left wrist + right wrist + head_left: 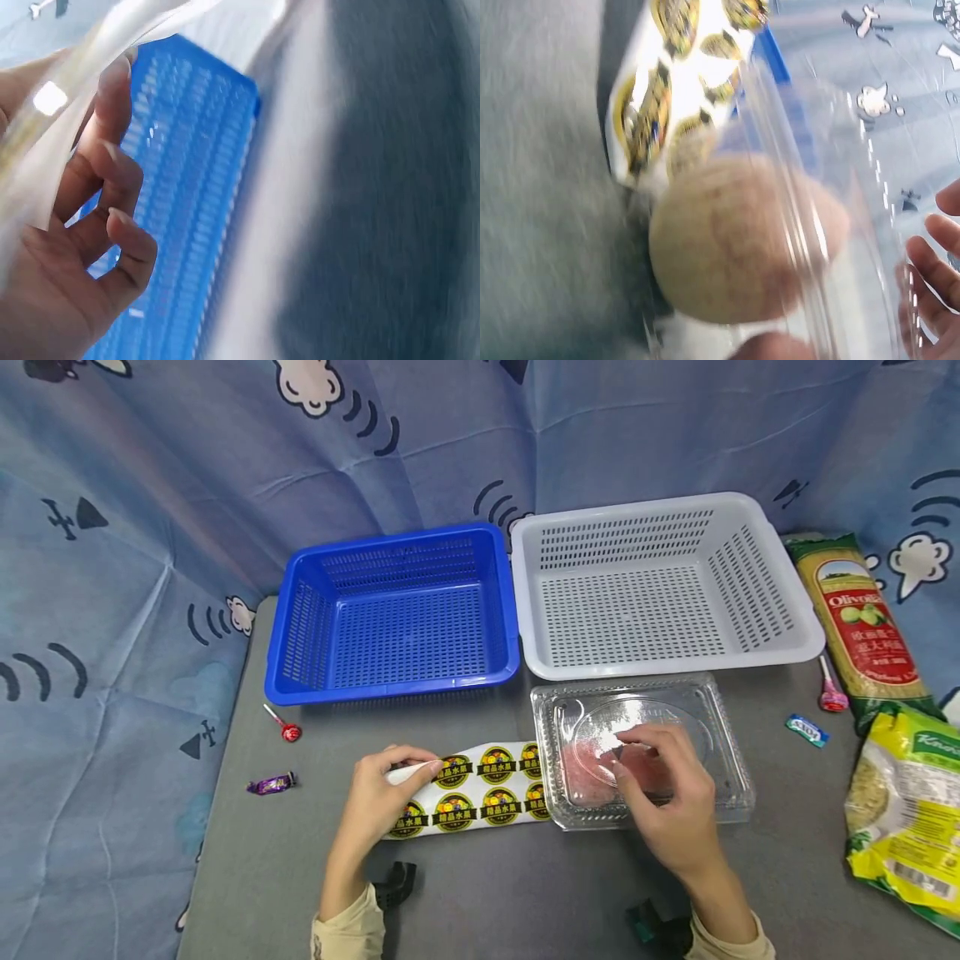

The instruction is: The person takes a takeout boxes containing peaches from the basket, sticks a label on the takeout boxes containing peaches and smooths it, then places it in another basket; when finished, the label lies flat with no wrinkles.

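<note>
My left hand (pixel 381 789) pinches the left end of a white sheet of round black and gold fruit stickers (pixel 498 806) between thumb and index finger. In the left wrist view, its other fingers (pixel 124 259) curl loosely beside the sheet. A clear plastic clamshell box (pixel 731 777) overlaps the sheet's right end in the head view. Reddish round fruit (pixel 735 247) shows inside the closed box. Over the lid is my right hand (pixel 671 797), its thumb and bent fingers spread apart near the surface. A small dark spot between the fingertips is unclear.
Behind the hands stand a blue basket (pixel 397 689) and a white basket (pixel 660 666). A red lollipop (pixel 290 732) and a purple-wrapped candy (pixel 272 784) lie left. At right are a pink lollipop (pixel 832 697), a blue candy (pixel 807 730), a pasta bag (pixel 862 627) and a yellow bag (pixel 907 814).
</note>
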A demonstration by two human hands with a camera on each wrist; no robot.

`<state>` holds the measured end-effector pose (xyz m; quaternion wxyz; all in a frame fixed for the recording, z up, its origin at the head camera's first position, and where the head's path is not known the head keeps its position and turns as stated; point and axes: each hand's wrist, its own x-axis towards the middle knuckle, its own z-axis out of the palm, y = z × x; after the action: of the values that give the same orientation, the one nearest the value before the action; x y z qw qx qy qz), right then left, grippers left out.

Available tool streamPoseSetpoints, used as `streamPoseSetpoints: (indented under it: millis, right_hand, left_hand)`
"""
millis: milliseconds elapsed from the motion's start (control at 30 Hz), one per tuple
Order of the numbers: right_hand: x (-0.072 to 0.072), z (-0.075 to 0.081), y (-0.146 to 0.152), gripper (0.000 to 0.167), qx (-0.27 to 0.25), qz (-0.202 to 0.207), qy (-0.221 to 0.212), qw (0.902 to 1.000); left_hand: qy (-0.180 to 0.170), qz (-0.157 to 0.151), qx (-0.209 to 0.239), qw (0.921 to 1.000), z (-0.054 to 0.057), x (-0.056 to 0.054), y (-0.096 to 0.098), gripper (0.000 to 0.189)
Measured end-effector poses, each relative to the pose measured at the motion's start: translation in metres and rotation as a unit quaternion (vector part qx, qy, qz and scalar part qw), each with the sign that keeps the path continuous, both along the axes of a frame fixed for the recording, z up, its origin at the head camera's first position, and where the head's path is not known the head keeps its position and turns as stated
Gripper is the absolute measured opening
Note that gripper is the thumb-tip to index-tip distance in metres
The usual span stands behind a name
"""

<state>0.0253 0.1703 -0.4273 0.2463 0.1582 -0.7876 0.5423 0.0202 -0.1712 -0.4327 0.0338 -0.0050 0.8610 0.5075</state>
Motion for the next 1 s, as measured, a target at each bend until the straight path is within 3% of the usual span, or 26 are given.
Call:
streamPoseSetpoints:
  millis: [167,300,533,733,1000]
  right_hand:
    - [0.004,0.002,-0.017,0.036,0.008,0.041,-0.005,0.9991]
    - [0.007,0.005,-0.032,0.037,0.022,0.070,-0.014,0.9972]
    - [0.015,0.012,-0.053,0.034,0.030,0.105,-0.072,0.9915]
    - [0.014,0.013,-0.065,0.037,0.025,0.114,-0.055,0.9916]
    - [0.014,0.011,-0.073,0.029,0.005,0.103,-0.031,0.9941]
  left_hand:
    - [-0.024,-0.024,0.064,0.9973,0.012,0.004,0.014,0.005]
    - [-0.032,-0.038,0.090,0.9947,0.019,0.007,0.023,0.007]
    - [-0.024,-0.060,0.128,0.9897,0.025,0.010,0.035,0.008]
    - [-0.032,-0.067,0.153,0.9854,0.025,0.011,0.040,0.008]
    - [-0.016,-0.071,0.147,0.9864,0.026,0.011,0.042,0.006]
